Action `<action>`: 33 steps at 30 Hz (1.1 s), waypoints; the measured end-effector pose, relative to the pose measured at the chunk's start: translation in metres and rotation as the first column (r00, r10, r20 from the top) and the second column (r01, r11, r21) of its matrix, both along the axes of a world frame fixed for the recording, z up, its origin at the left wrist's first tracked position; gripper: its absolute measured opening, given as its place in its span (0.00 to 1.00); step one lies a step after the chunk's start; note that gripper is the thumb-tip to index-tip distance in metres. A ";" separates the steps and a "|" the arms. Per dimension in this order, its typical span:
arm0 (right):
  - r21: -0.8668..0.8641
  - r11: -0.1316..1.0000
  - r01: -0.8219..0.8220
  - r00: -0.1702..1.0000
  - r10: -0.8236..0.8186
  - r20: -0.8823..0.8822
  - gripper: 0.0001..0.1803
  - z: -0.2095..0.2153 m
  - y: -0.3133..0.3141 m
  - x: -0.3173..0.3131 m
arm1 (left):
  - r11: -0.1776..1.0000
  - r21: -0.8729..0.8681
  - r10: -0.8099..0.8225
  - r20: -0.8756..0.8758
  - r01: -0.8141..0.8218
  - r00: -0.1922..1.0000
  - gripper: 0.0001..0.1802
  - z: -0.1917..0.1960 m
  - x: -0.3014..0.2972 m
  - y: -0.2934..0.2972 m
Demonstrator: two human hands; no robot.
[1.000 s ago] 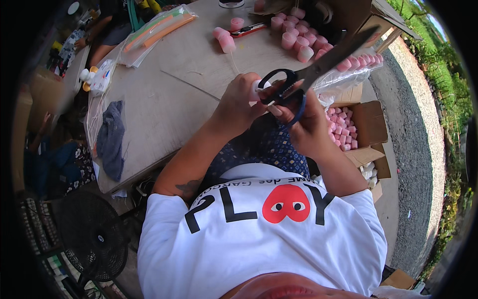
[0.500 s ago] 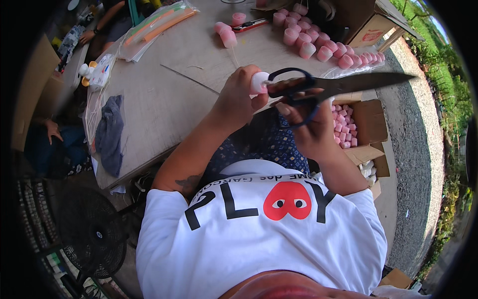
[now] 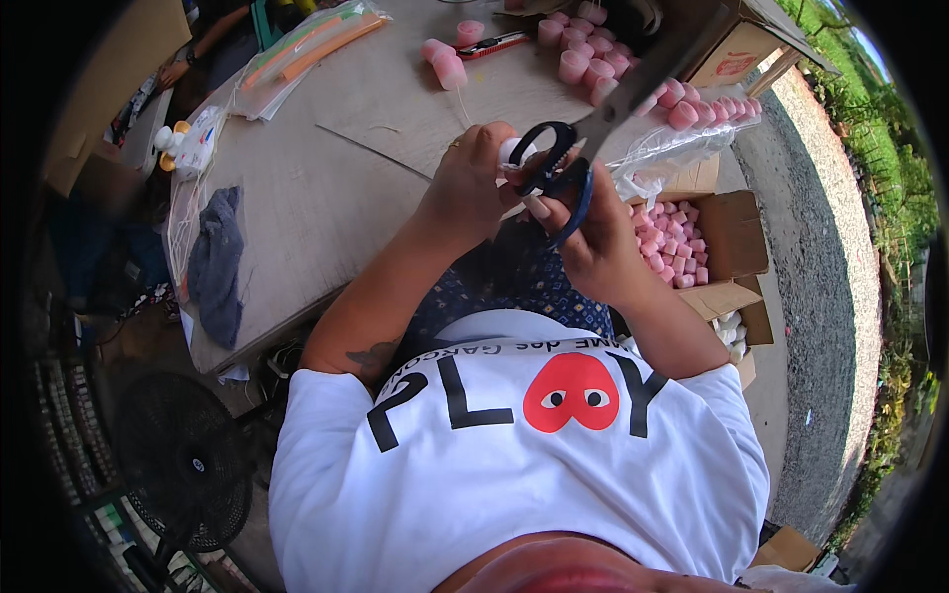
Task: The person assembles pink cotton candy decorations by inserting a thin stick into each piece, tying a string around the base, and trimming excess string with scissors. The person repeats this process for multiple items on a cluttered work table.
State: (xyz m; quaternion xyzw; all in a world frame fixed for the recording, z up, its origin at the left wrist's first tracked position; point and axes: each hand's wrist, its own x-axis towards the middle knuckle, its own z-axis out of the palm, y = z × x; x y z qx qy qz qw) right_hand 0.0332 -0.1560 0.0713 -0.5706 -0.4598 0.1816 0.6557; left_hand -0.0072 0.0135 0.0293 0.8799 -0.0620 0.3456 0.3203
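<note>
Between the fingers of my left hand [image 3: 463, 183] is a small white rounded piece [image 3: 509, 152], partly covered by the fingers. A pair of dark-handled scissors [image 3: 605, 117] hangs on my right hand [image 3: 601, 242], its blades pointing away to the far right. The fingertips of that hand also reach the white piece beside the left fingers; what they pinch there is too small to make out. Just beyond my left hand, a thin string runs toward a few pink cup-shaped pieces [image 3: 450, 71] on the table [image 3: 316, 208].
Rows of pink pieces [image 3: 573, 67] stand at the far right, near a red utility knife [image 3: 492, 45]. An open carton [image 3: 739, 237] of pink pieces is at right. A grey cloth [image 3: 215, 267] lies at the left edge; a fan [image 3: 183, 460] stands below. Another person's hand [image 3: 173, 72] shows far left.
The scissors have swung from pointing right to pointing up and away. My right hand has shifted slightly left, and less of the white piece shows. Another person's lower hand at left has gone from sight.
</note>
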 end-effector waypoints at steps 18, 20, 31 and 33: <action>0.009 0.876 -0.482 0.656 0.367 -0.659 0.18 -0.045 -0.033 0.010 | -0.068 -0.983 -0.390 0.183 0.170 0.903 0.29 -0.002 -0.012 0.038; 0.031 0.845 -0.533 0.614 0.412 -0.673 0.24 -0.072 -0.032 0.000 | -0.146 -0.977 -0.326 0.197 0.157 0.925 0.31 -0.006 -0.014 0.036; -0.074 0.889 -0.453 0.642 0.267 -0.719 0.31 -0.078 0.011 -0.006 | -0.164 -0.969 -0.380 0.235 0.185 0.894 0.36 -0.007 -0.020 0.029; -0.155 0.894 -0.421 0.700 0.212 -0.682 0.29 -0.077 0.008 0.000 | -0.139 -0.976 -0.388 0.211 0.170 0.897 0.34 -0.007 -0.020 0.030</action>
